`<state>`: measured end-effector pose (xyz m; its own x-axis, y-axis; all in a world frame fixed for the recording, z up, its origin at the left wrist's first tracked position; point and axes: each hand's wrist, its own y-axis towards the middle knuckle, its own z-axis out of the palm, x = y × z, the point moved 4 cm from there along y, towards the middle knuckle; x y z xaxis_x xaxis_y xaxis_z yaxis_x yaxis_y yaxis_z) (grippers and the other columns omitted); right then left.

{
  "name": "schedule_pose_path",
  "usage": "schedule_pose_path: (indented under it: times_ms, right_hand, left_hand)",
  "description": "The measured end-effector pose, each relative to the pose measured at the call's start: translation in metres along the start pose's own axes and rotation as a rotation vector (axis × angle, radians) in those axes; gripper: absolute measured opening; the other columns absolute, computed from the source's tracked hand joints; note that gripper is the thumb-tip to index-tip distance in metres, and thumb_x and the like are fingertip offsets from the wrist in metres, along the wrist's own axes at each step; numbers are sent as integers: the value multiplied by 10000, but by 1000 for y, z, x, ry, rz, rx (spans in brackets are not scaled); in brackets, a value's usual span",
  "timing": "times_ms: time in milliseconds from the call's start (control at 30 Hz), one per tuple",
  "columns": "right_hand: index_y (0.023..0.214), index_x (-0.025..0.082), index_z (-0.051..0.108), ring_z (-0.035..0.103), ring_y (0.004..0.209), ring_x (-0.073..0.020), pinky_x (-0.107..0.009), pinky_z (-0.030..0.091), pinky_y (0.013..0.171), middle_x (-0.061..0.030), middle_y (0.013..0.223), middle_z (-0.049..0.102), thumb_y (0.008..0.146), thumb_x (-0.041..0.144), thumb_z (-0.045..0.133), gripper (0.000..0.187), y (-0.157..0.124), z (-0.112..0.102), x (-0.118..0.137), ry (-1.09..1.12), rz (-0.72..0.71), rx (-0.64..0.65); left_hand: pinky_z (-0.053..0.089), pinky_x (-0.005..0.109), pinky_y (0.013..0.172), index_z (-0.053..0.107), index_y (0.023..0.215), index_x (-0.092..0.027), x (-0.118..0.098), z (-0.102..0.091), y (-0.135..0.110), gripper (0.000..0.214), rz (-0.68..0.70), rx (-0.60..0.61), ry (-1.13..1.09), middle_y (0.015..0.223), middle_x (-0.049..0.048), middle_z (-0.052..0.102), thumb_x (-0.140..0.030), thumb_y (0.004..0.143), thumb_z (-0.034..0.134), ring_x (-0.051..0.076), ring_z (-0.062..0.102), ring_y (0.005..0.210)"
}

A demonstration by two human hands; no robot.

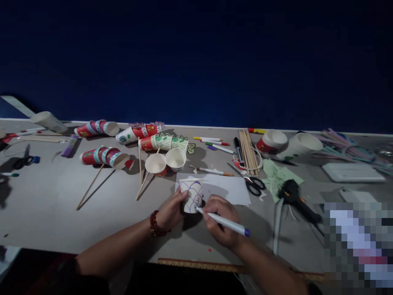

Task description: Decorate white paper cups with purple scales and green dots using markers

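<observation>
Near the table's front edge, my left hand [171, 211] grips a white paper cup [190, 197] from its left side. Purple scale-like arcs cover much of the cup's outer wall. My right hand [221, 219] is closed around a white marker [227, 222] with a purple end, its tip touching or very near the cup's lower right side. Behind the cup lies a sheet of white paper [225, 188]. Two more paper cups, a left one [155, 164] and a right one [176, 159], sit just beyond it.
Cup figures on sticks, one red [101, 157] and one green-edged [164, 143], lie at the back left. Scissors [254, 184], wooden sticks [248, 151], several markers [219, 147], green paper [278, 176] and a black glue gun [296, 200] lie right of centre.
</observation>
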<state>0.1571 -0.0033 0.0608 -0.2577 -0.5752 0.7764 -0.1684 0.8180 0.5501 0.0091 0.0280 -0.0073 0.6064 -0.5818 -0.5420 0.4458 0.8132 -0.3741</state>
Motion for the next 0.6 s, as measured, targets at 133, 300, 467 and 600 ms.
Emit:
schedule_pose_path:
  times_ms: [133,300,467,600]
  right_hand:
    - [769,259,546,551,547,-171,-294,418,536,29,603,590,838,128,552,148,0,1,0,-33,8,17]
    - [758,271,518,570,541,-180,-302,430,536,29,598,602,785,117,532,156,1,0,3,-69,-2,21]
    - [746,275,513,568,524,-178,-301,433,525,32,585,597,764,115,534,162,-2,-1,3,-51,5,25]
    - [777,265,545,557,537,-175,-294,440,526,27,591,605,805,117,552,151,-1,0,1,20,7,5]
  left_hand:
    - [511,319,782,674,1249,-182,-1,2,0,555,10,22,10,1013,80,746,-371,767,875,209,683,854]
    - [532,388,892,663,1256,-172,0,1,0,516,13,55,24,1057,112,761,-371,811,832,278,716,991]
    - [543,418,925,671,1225,-173,1,0,0,508,-17,72,25,1049,118,767,-406,806,836,298,721,1032]
    - [533,401,920,658,1273,-171,1,0,0,550,6,56,31,1072,117,762,-397,804,838,288,716,1023]
